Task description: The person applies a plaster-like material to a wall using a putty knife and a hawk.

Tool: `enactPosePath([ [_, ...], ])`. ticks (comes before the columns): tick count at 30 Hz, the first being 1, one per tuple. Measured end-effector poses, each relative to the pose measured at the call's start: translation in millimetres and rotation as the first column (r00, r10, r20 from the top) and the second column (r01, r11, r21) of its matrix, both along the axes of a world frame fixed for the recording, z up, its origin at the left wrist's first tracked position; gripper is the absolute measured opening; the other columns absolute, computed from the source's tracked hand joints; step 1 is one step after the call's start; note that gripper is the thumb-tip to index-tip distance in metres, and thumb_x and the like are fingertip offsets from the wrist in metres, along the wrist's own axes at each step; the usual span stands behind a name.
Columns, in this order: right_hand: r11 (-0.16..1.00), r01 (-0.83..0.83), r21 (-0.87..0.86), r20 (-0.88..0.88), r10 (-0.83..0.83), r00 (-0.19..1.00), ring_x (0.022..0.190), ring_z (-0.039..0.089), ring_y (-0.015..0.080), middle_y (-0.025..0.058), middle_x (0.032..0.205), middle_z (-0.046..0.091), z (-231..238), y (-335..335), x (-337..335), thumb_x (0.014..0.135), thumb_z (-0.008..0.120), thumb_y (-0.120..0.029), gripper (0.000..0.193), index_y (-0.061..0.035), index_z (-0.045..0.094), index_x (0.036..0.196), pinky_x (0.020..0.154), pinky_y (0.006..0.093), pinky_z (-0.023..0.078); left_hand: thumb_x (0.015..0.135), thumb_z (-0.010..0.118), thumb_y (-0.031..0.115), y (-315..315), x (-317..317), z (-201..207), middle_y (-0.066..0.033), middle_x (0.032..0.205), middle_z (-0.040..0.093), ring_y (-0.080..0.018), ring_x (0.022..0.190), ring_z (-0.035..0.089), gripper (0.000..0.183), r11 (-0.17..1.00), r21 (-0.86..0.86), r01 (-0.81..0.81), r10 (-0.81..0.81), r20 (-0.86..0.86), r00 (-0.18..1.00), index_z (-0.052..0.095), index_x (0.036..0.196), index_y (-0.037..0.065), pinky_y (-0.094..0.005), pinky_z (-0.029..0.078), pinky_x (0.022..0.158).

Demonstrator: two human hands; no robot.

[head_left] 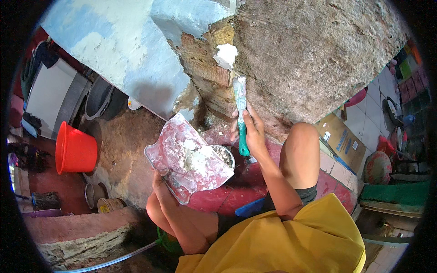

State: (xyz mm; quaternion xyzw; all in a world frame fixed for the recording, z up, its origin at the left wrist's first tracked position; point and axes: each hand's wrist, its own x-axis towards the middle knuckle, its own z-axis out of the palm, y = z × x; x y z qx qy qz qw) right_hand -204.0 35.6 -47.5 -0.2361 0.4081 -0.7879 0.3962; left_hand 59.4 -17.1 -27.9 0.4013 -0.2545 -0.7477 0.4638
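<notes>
My right hand (254, 132) grips a putty knife (243, 139) by its green handle. The blade points up at the corner of the broken wall, with white paste on its tip. Just above the tip, a fresh white patch (226, 56) of paste sits on the exposed brick (200, 52). My left hand (159, 180) holds the near-left edge of a reddish, paste-smeared board (175, 170), its fingers partly hidden underneath. A heap of white paste (200, 163) lies on the board. Partly covered by the board's right edge is a round metal bowl (231, 157).
Blue-white peeling plaster (123, 41) covers the left wall; rough bare wall (309, 54) stands at right. A red bucket (76, 148), a dark tub (101, 98) and small pots (95, 195) are at left. Flattened cardboard (343, 141) lies right of my knee. Red tiles (207, 200) lie beneath the board.
</notes>
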Motion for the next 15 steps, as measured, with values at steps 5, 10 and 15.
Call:
enactPosePath([
  [5,0.994,-0.105,0.02,-0.047,0.106,0.993,0.058,0.055,0.0139,0.0097,0.092,0.056,14.5,28.8,-9.0,0.099,0.04,-0.025,0.039,-0.0004,0.041,0.129,0.046,0.0252,0.048,0.085,0.049,0.019,1.9,-5.3,3.1,-0.0186,0.117,0.057,-0.0301,0.099,0.06,0.044,1.0,-0.008,0.001,-0.001,-0.007,1.0,0.049,0.12,-0.006,-0.0433,0.05,0.087],
  [10,0.96,-0.274,0.055,-0.007,0.275,0.961,0.054,0.054,0.0118,0.0087,0.086,0.059,10.9,47.8,-25.9,0.098,0.041,-0.028,0.036,0.0005,0.047,0.119,0.043,0.0238,0.044,0.085,0.048,0.019,1.6,-2.8,5.4,-0.0186,0.117,0.057,-0.0301,0.099,0.06,0.044,0.999,-0.016,-0.042,0.042,-0.001,0.999,0.049,0.12,-0.006,-0.0433,0.05,0.088],
  [15,0.926,-0.312,0.212,0.009,0.317,0.948,0.057,0.053,0.0109,0.009,0.09,0.06,12.9,55.7,-28.1,0.097,0.044,-0.027,0.04,0.0016,0.045,0.125,0.041,0.0225,0.042,0.085,0.048,0.019,1.0,3.4,11.4,-0.0185,0.117,0.057,-0.0302,0.099,0.06,0.044,0.986,-0.045,-0.163,0.164,0.007,0.986,0.049,0.12,-0.006,-0.0432,0.05,0.088],
])
